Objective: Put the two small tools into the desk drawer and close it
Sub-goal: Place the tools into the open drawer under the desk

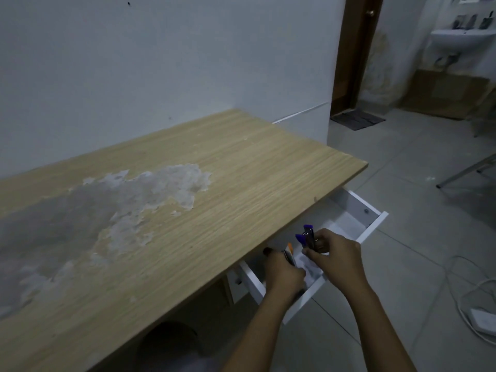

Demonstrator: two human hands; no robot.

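Observation:
The white desk drawer (pixel 371 229) is pulled out from under the wooden desk top (pixel 241 170). My right hand (pixel 332 255) is over the drawer and grips a small tool with purple tips and a dark metal body (pixel 308 236), held upright. My left hand (pixel 283 272) reaches inside the drawer near its left end and holds a slim tool with an orange and white tip (pixel 290 251). White paper lies in the drawer between the hands. Most of the slim tool is hidden by my fingers.
The desk top has a large patch of peeled, grey-white surface (pixel 139 191). A white power strip (pixel 483 319) with cables lies on the tiled floor at the right. A dark round stool seat (pixel 169 342) sits under the desk. A doorway and a sink are far right.

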